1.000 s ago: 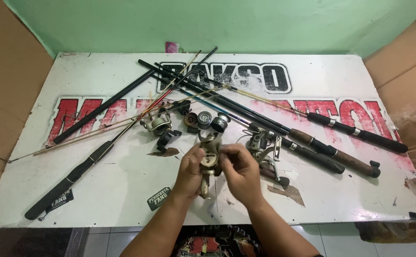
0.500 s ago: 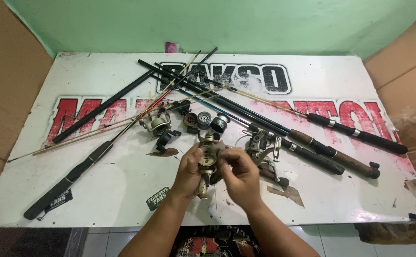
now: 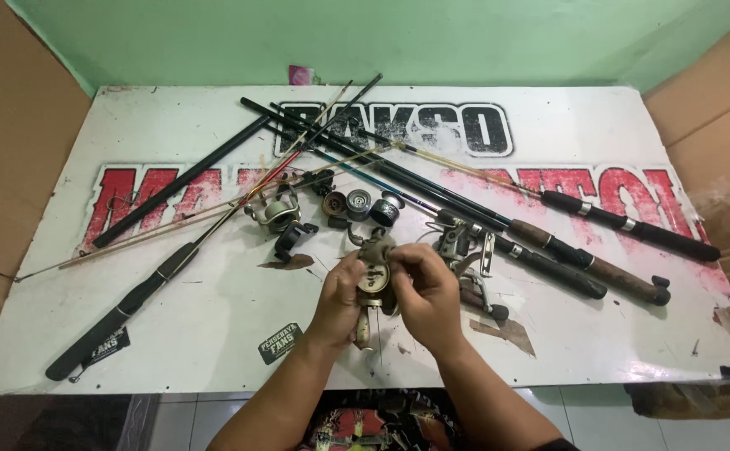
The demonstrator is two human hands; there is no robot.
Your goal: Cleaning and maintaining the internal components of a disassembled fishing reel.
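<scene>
Two hands clamped on one fishing reel (image 3: 375,280) at lower centre of the frame, held just above the bench (image 3: 599,351). Left hand (image 3: 341,299): grip closed round the reel's left flank and foot stem. Reel long axis near vertical in the frame, rotor head toward the top, stem (image 3: 364,327) pointing down toward the wrists. Right hand (image 3: 427,294): grip closed on the reel's right flank, fingertips at the body. Both hands equally near; reel directly between them. Second reel (image 3: 463,246) lying just right of the right hand; rods (image 3: 549,250) fanned across upper bench.
</scene>
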